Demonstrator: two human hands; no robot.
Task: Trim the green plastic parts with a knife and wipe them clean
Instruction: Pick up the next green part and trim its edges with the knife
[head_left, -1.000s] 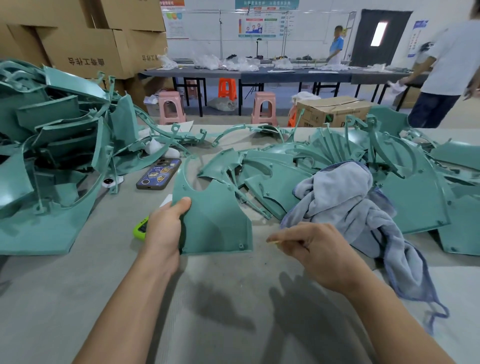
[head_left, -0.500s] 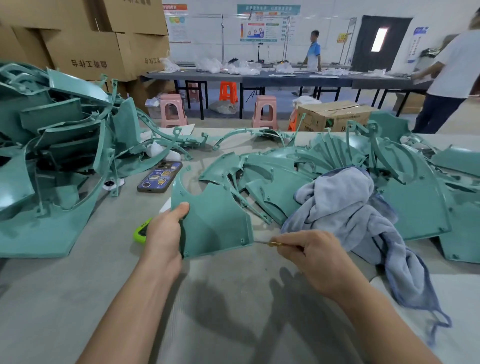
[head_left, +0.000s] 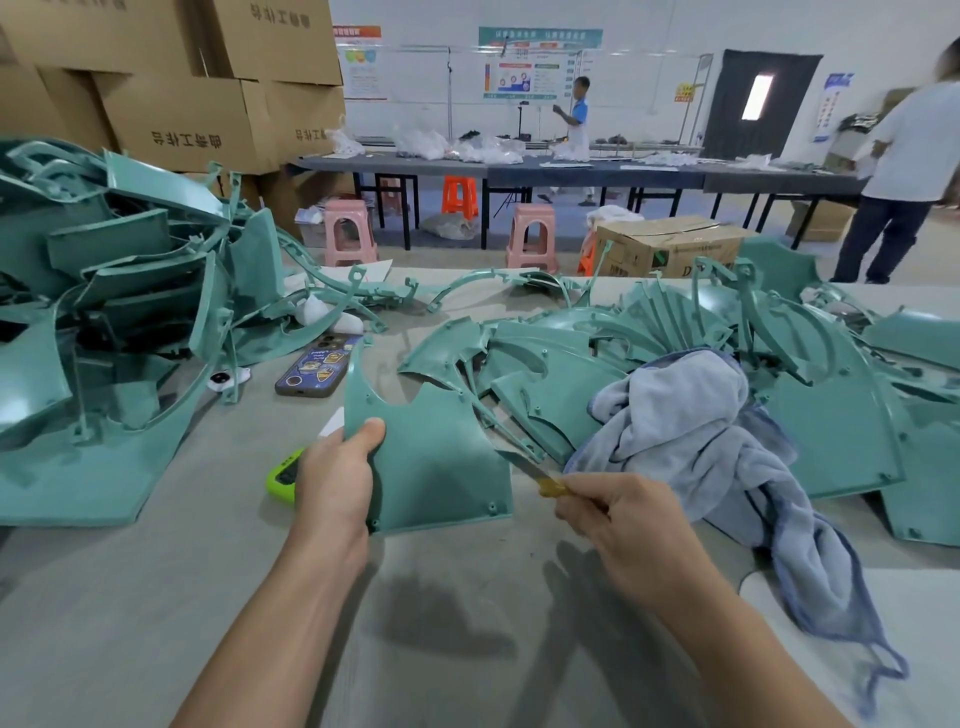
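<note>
The left hand grips a flat green part by its left edge, thumb on top. The part stands tilted up on the gray table, its bottom edge touching the table, right in the middle of the view. The right hand is closed around a small knife with a yellow handle. The blade points toward 10 o'clock and its tip touches the right edge of the green part.

Just past the right hand, at 2 o'clock, lies a crumpled gray-blue cloth. It rests on a spread of more green parts. At 9 o'clock a big pile of green parts is heaped high. A phone lies flat on the table at 11 o'clock from the held part. A small bright green thing peeks out just left of the left hand, partly hidden.
</note>
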